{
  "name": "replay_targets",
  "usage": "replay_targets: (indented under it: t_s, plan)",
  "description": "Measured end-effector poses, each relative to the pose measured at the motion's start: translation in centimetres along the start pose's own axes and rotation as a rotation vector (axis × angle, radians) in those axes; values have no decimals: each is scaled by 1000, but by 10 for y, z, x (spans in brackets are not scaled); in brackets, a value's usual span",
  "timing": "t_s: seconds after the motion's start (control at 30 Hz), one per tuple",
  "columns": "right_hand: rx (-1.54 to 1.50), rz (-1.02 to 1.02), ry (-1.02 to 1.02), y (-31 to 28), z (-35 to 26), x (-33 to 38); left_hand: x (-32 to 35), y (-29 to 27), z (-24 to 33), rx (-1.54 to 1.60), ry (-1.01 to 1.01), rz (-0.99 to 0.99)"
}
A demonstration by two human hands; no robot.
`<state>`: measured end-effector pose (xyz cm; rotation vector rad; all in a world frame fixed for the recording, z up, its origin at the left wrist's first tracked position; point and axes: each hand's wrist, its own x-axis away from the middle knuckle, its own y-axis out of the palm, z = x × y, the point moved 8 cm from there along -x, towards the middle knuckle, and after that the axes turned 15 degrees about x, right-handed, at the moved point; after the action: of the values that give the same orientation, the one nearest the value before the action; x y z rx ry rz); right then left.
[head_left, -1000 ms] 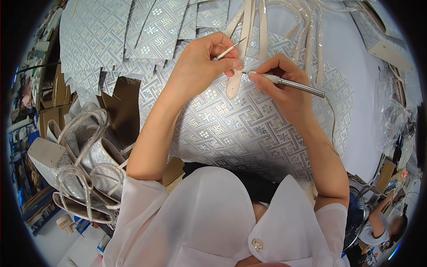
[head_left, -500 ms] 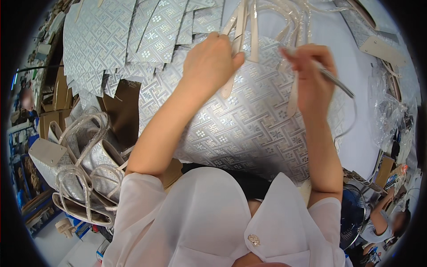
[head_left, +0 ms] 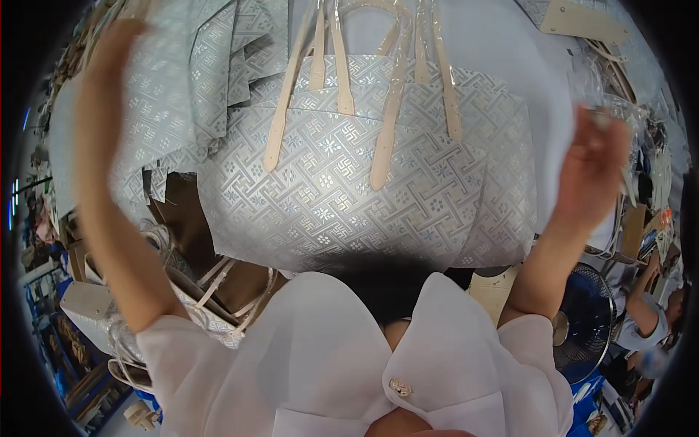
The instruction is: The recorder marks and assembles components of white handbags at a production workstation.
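Before me lie overlapping silver patterned bag panels (head_left: 342, 211) with cream straps (head_left: 384, 156) laid across them, ends pointing toward me. Some straps are wrapped in clear plastic. My left hand (head_left: 120, 47), smeared by motion, is at the far left, over a stack of similar silver panels (head_left: 164, 109); its fingers are not clear. Out to the right, off the panels, my right hand (head_left: 597, 164) is also blurred. Its fingers are curled, and a bit of grey metal shows at their tips, seemingly the pen-like metal tool held earlier.
Silver handbags (head_left: 211, 306) with looped handles are piled at the lower left, beside a brown box (head_left: 178, 211). A black fan (head_left: 582, 320) stands at the lower right, with a co-worker (head_left: 644, 309) beyond. A cream plate (head_left: 582, 18) lies at the upper right.
Both hands have left the straps and moved apart: the left to the far left stack, the right outward to the right. The panels and straps now show uncovered.
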<state>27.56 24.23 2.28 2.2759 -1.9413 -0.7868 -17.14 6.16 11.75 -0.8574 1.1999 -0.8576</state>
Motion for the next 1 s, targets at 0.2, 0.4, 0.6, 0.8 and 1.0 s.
replay_targets:
  t_s: [0.2,0.4,0.6,0.8,1.0]
  plan:
    - [189,-406,346,68,81,65,86,148,162,552,252,-289]
    - [302,-536,472,81,104,85,90,151,174,461,263,-136]
    - [268,-504,520,73,115,87,84,156,186,422,307,-126]
    - [123,-477,565,74,117,87,60,173,157,1015,-152,-165]
    - [523,-614,486,84,112,93,59,192,169,886,-42,-253]
